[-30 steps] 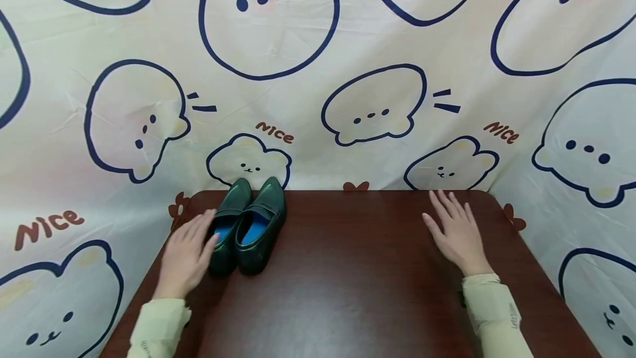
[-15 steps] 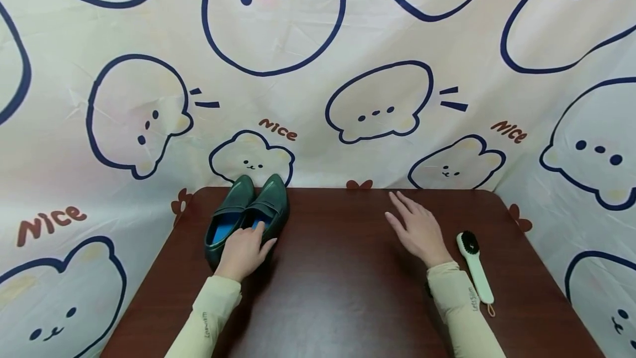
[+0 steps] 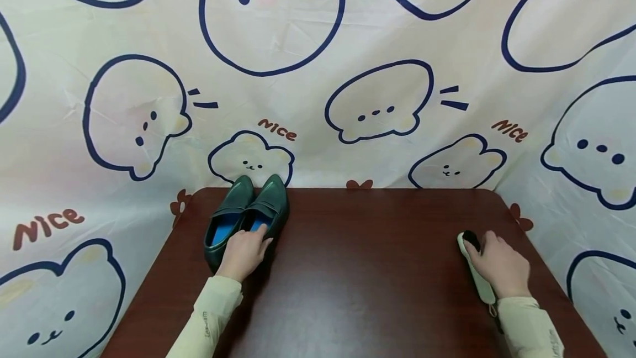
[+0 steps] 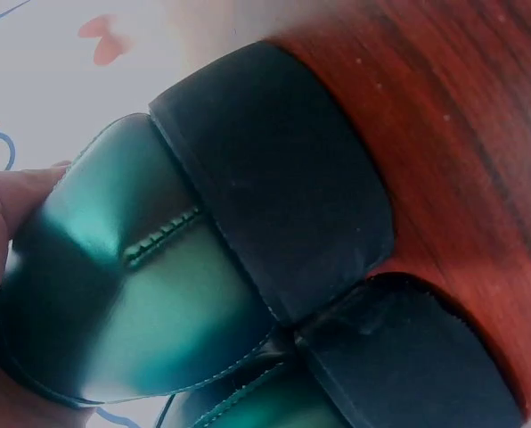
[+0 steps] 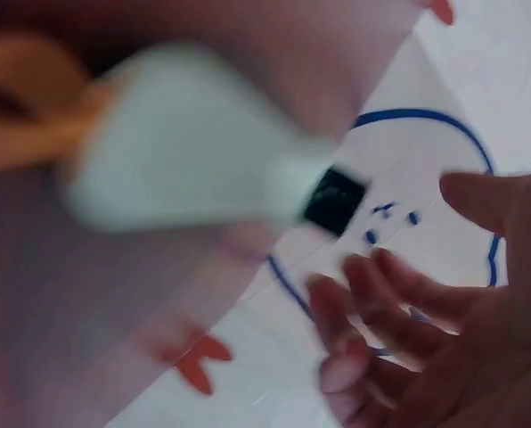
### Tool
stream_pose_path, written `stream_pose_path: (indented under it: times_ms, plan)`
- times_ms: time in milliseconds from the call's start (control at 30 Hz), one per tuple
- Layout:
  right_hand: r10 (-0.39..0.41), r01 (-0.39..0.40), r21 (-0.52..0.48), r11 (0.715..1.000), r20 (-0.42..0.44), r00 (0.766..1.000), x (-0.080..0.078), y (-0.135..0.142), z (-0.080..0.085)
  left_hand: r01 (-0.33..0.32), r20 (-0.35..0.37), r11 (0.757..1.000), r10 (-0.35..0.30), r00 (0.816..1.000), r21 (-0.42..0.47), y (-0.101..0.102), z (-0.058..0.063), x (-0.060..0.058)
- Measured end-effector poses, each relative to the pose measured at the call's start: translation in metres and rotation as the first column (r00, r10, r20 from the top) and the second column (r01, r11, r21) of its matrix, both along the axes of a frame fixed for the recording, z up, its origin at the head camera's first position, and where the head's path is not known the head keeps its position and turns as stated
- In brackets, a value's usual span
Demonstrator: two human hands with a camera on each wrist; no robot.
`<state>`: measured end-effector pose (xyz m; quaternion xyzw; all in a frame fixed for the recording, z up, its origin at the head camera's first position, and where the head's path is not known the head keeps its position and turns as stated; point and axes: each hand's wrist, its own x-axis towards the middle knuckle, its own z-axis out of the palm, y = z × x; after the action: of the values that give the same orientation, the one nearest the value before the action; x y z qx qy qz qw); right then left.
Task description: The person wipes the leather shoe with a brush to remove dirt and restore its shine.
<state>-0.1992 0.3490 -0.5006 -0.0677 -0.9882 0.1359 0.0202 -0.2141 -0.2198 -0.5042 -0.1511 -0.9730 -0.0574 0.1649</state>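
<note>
Side by side at the table's back left stand two dark green loafers with blue insoles, the left loafer (image 3: 236,199) and the right loafer (image 3: 273,199). My left hand (image 3: 242,254) grips the right loafer at its heel, fingers reaching into the opening. In the left wrist view the heel counter (image 4: 172,308) and its black block heel (image 4: 283,178) show up close, with part of the hand along the left edge. At the right, my right hand (image 3: 503,266) is at a pale green brush (image 3: 482,285) with dark bristles; the right wrist view shows its fingers spread beside the blurred brush handle (image 5: 185,143).
Both loafers and the brush lie on a dark brown wooden table (image 3: 367,269) with rounded back corners. A cream curtain (image 3: 308,104) printed with bear outlines hangs right behind and beside it. A small cord loop (image 3: 493,310) hangs from the brush's end.
My left hand has come from beside the loafers to grip the right one's heel. My right hand first swung left, uncovering the brush, then moved right and down to it.
</note>
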Motion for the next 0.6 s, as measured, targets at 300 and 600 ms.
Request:
stream_pose_path:
  times_ms: [300,600]
  plan:
    - [0.087,-0.087,-0.013,0.996,0.317,0.944,0.005,0.017,-0.019,0.002,-0.036,1.000,-0.003,0.999,-0.013,0.001,0.001,-0.001]
    - [0.096,-0.070,-0.103,0.992,0.274,0.957,0.002,0.016,-0.017,0.002,-0.051,1.000,-0.004,0.999,-0.024,0.002,-0.003,0.001]
